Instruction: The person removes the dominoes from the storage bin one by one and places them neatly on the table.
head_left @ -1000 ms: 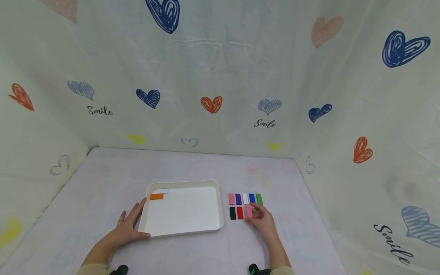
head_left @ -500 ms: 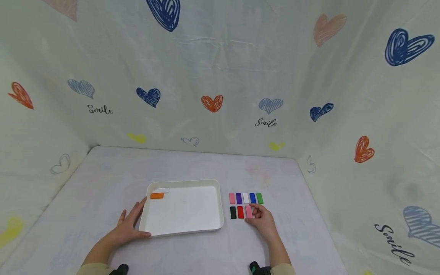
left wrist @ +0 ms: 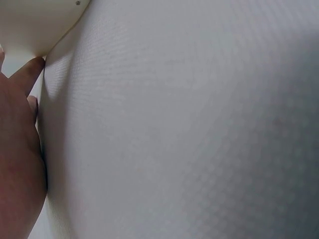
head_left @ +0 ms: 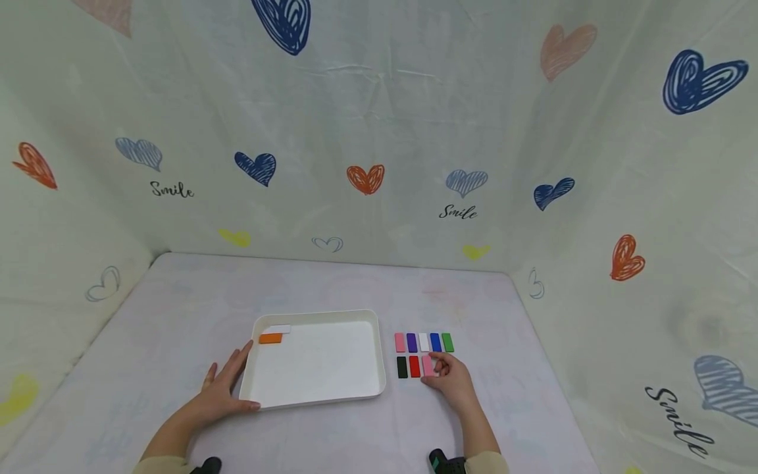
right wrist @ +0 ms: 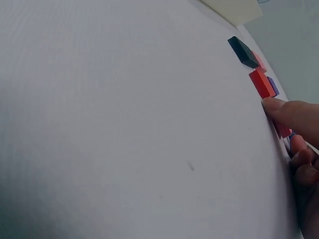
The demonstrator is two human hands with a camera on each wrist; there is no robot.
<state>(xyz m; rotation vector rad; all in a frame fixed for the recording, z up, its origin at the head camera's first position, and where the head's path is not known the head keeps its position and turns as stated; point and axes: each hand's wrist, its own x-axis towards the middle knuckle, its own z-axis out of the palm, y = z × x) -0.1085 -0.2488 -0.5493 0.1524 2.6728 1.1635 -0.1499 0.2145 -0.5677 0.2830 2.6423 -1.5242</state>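
Note:
My right hand pinches a pink domino-like block by its ends, thumb at the near end and forefinger at the far end. That block lies at the right end of the nearer row, beside a red block and a black block. In the right wrist view, the thumb covers part of it, right behind the red one. My left hand spreads its fingers along the left side of a white tray, touching its rim. Inside the tray's far left corner are an orange block and a white block.
A farther row holds another pink block, a purple block, a second white block, a blue block and a green block. Heart-printed curtains enclose the table at the back and sides.
The pink block in my right hand has shifted slightly left, closer to the red one. My left hand stays at the tray's side.

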